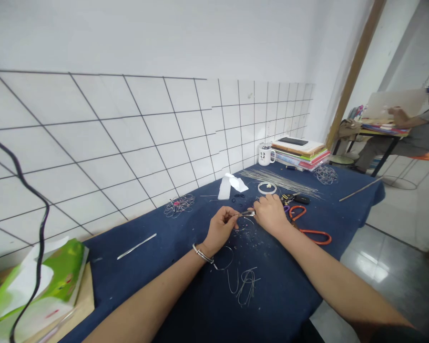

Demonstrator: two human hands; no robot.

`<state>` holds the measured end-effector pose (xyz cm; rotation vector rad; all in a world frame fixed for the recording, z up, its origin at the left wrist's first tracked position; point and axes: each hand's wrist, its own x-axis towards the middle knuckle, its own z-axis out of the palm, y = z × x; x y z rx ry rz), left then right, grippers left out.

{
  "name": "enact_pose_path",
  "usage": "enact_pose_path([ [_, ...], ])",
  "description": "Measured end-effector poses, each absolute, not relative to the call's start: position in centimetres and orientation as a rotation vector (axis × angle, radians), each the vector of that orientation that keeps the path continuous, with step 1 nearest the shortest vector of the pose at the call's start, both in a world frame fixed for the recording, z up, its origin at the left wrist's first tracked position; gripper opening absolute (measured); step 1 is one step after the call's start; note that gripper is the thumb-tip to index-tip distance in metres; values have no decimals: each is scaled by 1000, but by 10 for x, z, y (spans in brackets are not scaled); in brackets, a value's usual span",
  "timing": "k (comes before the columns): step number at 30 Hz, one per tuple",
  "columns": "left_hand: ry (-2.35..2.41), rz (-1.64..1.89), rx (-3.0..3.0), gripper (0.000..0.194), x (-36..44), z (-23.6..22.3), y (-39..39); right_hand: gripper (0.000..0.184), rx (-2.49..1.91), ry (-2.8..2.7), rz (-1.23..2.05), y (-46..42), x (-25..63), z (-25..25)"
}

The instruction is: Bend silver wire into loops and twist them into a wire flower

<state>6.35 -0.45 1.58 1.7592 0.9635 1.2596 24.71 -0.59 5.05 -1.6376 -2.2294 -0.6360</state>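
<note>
My left hand (223, 226) is closed in a pinch on a thin wire, fingertips at the pliers' tip. My right hand (270, 213) is wrapped round small pliers (249, 213); their metal jaws point left and meet the wire between my hands. The grip is mostly hidden by my fingers. Below my left wrist a loop of wire (232, 259) lies on the dark blue cloth (186, 286). Nearer me is a small bundle of bent wires (248, 286). Right of my right hand lie orange-handled cutters (318, 233), partly covered by my hand.
Behind my hands are white paper pieces (224, 188), a wire coil (267, 188), long straight wires (279, 180) and black-handled pliers (300, 198). Wire tangles (178, 205) lie by the wall. A mug (264, 155) stands beside stacked books (303, 152). Another person sits far right.
</note>
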Motion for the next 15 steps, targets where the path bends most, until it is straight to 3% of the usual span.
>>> enact_pose_path([
  [15,978,1238,1794,9,62,16,-3,39,-1685,-2274,-561,-5,247,47],
])
